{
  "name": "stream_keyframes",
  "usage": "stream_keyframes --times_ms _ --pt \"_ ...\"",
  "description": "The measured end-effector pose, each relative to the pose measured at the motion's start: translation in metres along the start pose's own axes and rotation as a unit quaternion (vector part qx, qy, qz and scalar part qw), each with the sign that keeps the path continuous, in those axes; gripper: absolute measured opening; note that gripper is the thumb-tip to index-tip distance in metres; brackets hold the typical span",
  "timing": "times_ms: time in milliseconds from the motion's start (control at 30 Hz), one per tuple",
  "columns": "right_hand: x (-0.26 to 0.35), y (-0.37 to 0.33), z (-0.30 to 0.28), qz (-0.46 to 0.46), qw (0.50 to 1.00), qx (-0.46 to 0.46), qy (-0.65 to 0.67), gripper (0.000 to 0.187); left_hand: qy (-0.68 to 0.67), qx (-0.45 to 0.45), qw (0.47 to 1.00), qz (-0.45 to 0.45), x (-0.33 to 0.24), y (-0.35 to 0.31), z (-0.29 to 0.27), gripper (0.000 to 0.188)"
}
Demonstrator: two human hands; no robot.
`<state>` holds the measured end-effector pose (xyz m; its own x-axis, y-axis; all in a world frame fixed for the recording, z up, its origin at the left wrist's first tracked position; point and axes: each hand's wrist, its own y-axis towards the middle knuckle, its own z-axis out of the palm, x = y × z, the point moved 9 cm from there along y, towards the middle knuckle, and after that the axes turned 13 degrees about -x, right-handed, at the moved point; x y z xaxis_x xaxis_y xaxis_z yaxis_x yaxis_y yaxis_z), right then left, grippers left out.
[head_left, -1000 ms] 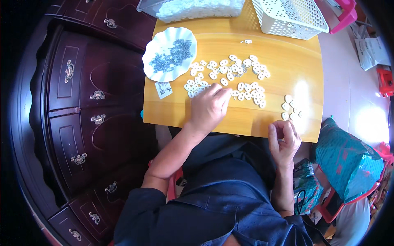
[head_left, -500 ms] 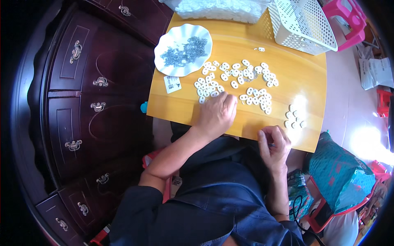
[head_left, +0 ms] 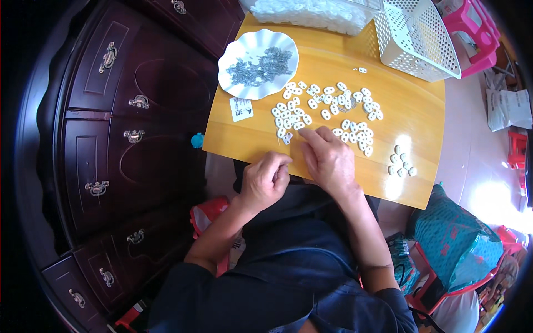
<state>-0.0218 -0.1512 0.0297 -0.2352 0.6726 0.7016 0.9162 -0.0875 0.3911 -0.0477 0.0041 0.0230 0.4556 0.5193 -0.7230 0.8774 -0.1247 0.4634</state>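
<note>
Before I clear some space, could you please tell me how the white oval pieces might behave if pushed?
The white oval pieces look small, so are probably light. Most lie flat, so they would likely slide rather than roll, perhaps easily on the glossy tabletop.

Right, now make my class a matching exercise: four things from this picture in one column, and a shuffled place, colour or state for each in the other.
Column one
1. Dish
2. Basket
3. Right hand
4. Big bag

Column two
A. Teal, off the table to its right
B. Close to the small white pieces
C. Wavy-rimmed, with thin grey bits lying in it
D. Full of holes, at the far right corner of the table

Right pairs: 1-C, 2-D, 3-B, 4-A
</note>
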Motion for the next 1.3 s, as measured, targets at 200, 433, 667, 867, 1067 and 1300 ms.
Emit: stream_keyframes --times_ms 200,433,667,867,1067,1300 --pt "0.006 0.001 0.019 -0.050 0.999 -0.002 -0.008 0.020 0.005 -0.012 1.000 -0.019 0.009 0.005 -0.015 0.017" --pt "0.013 0.006 0.031 -0.062 0.998 0.003 0.014 0.016 0.002 -0.016 1.000 -0.026 0.014 0.005 -0.014 0.017" --pt "0.011 0.002 0.038 -0.058 0.998 0.004 -0.019 0.010 0.010 -0.017 1.000 -0.017 0.015 0.005 -0.014 0.018" --pt "0.016 -0.002 0.019 -0.070 0.996 -0.008 0.046 0.009 -0.046 -0.016 0.996 -0.075 0.020 0.006 -0.014 0.016" --pt "-0.023 -0.038 -0.005 0.202 0.946 0.009 0.255 0.008 -0.122 -0.011 0.984 -0.132 0.019 0.007 -0.011 0.017" --pt "-0.043 -0.073 -0.019 0.352 0.834 -0.045 0.422 0.004 -0.158 0.086 0.975 -0.131 -0.008 0.006 0.021 0.019"
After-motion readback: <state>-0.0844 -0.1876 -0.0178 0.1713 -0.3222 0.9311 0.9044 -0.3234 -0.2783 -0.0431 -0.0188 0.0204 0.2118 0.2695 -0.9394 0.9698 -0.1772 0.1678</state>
